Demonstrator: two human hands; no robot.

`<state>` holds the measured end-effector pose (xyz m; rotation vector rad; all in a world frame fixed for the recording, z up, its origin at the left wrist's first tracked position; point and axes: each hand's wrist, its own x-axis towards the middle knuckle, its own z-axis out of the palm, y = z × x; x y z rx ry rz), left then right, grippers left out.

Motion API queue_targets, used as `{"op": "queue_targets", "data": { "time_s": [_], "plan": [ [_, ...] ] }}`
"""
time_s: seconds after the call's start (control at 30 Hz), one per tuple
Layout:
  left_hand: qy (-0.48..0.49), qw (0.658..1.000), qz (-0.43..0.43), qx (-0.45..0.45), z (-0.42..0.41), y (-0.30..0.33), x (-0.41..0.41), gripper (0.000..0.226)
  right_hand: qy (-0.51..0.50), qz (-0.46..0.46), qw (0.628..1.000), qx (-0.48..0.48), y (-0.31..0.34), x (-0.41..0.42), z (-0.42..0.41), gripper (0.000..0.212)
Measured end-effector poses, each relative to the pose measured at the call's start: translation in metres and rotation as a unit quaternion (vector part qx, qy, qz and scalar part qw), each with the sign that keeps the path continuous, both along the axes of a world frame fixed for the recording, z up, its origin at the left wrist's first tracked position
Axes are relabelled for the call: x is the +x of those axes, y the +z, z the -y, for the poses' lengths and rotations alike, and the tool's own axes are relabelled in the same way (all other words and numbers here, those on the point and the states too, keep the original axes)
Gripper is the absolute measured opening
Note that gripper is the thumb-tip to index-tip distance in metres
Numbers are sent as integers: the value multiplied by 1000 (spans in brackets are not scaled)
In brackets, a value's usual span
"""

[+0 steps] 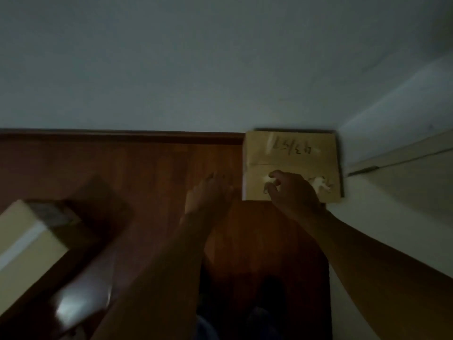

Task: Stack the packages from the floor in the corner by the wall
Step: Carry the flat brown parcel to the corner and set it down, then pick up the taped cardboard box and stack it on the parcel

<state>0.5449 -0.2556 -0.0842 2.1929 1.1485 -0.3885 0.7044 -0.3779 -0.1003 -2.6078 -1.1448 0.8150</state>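
Note:
A tan cardboard package (291, 153) with dark handwriting and torn label patches on top sits in the corner against both walls. My right hand (291, 192) hovers over its near half, fingers loosely curled and holding nothing. Just left of the package's left edge, my left hand (208, 192) hangs over the wooden floor with its fingers apart and empty. A second tan package (29, 241) with a pale tape strip lies on the floor at the far left, cut off by the frame edge.
Reddish wooden floor (147, 173) runs to a dark baseboard (122, 137) under the pale back wall. A white wall with a door frame (397, 155) closes the right side. The scene is dim. My legs show at the bottom centre.

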Motion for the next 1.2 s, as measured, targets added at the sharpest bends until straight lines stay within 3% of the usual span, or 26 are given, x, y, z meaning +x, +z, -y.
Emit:
{"op": "queue_targets", "data": {
  "time_s": [0.27, 0.53, 0.77, 0.87, 1.0, 1.1, 1.2],
  "plan": [
    [226, 973, 17, 39, -47, 55, -188, 32, 113, -66, 991, -21, 65, -162, -101, 42],
    [388, 920, 9, 62, -86, 22, -416, 34, 171, -124, 976, -58, 44, -354, -181, 44],
    [457, 888, -45, 26, -115, -35, -583, 43, 202, -149, 964, -86, -2, -500, -249, 55],
    [477, 878, -49, 5, -129, -66, -631, 50, 188, -160, 964, -98, -30, -545, -273, 63],
    [552, 832, -50, -16, -135, -106, -675, 78, 143, -171, 968, -117, -70, -579, -289, 72],
    [616, 781, -15, -101, -138, -129, -699, 100, 68, -212, 962, -157, -101, -594, -289, 77],
    [642, 740, 62, -193, -138, -147, -712, 104, -6, -249, 951, -181, -120, -603, -285, 80]
  ]
}}
